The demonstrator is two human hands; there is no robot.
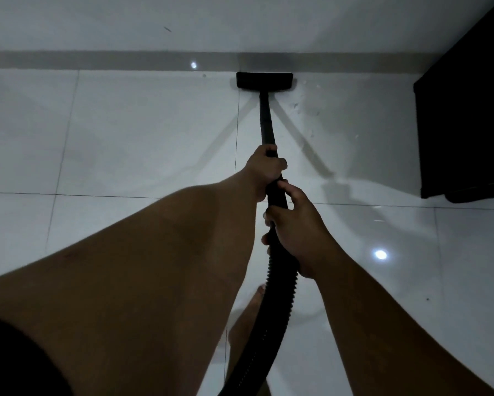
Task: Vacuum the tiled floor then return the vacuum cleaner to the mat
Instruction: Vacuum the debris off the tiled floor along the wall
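Both hands on the vacuum here: the left hand (264, 170) is wrapped round the black wand (266, 121) further down, the right hand (295, 230) curls round the tube just behind it, where the ribbed hose (271, 304) begins. The wand runs straight ahead to the floor head (264, 80), flat on the tiled floor (125, 138) and pressed right up against the grey skirting (97, 60) at the foot of the wall. A dark cabinet (466, 110) stands off to the right, well apart from the head. A bare foot (250, 312) shows beneath the hose, and light spots glint off the glossy tiles
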